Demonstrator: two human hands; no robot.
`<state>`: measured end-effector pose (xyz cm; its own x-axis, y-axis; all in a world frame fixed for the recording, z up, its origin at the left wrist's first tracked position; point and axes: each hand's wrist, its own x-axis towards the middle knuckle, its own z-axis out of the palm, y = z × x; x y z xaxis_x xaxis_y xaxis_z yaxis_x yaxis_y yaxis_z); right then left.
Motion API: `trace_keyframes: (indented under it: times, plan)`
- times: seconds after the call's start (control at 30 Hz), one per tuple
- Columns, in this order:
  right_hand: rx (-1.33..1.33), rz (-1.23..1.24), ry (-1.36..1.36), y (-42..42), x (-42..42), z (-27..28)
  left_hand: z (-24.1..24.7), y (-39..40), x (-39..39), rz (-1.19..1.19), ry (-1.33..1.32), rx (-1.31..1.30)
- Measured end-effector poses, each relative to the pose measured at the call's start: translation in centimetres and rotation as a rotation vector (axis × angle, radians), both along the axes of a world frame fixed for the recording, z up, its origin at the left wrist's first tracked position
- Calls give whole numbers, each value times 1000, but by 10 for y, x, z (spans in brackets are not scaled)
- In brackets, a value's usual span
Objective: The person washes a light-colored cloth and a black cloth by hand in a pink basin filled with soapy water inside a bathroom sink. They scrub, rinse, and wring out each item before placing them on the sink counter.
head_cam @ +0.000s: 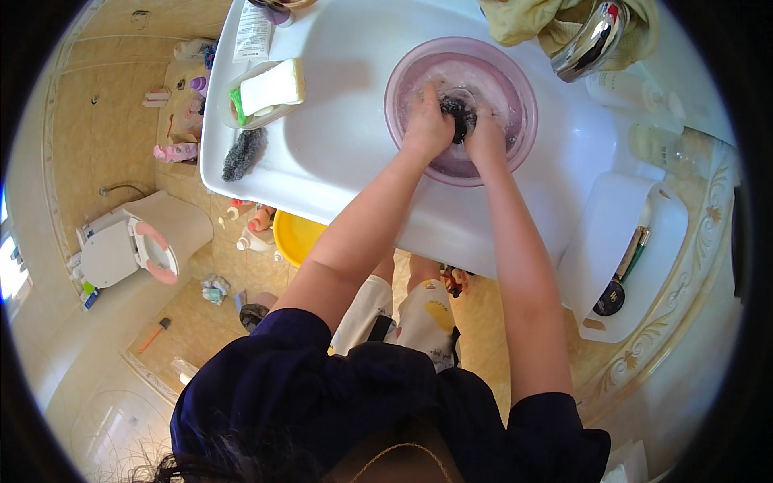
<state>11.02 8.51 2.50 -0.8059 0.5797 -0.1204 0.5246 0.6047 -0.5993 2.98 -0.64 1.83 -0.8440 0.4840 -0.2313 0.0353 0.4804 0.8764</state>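
A round pink plastic basin [394, 130] with water in it stands in the white sink [338, 145]. Both of my hands are in the basin, one on each side of a wet, dark, bunched object [460, 118], perhaps cloth or a scrubber. My left hand [429, 124] holds it from the left, its fingers partly under the water. From the other side my right hand [487, 136] grips it, fingertips hidden by the water. Ripples and some bubbles surround them.
On the left rim are a soap dish [266, 121] with a white sponge [272, 83], a grey scouring pad [243, 154] and a tube [252, 36]. At the right are a chrome faucet [589, 45], a yellowish cloth [513, 21], bottles and a white bin [670, 241] with brushes.
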Motion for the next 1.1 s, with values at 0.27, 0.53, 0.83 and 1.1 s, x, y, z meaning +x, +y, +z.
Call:
trace_keyframes:
  times: [0.27, 0.53, 0.83, 1.1]
  plan:
    - [-124, -30, 284, -45, -20, 61, 23, -1, -15, 194, -1037, 556]
    - [-119, -80, 283, -72, -24, 65, 43, -4, -18, 334, -990, 484]
    - [-8, -84, 197, -46, -35, 42, 37, -1, -11, 340, -823, 561]
    - [218, -116, 281, 5, -12, 25, 6, 4, -16, 229, -43, 485]
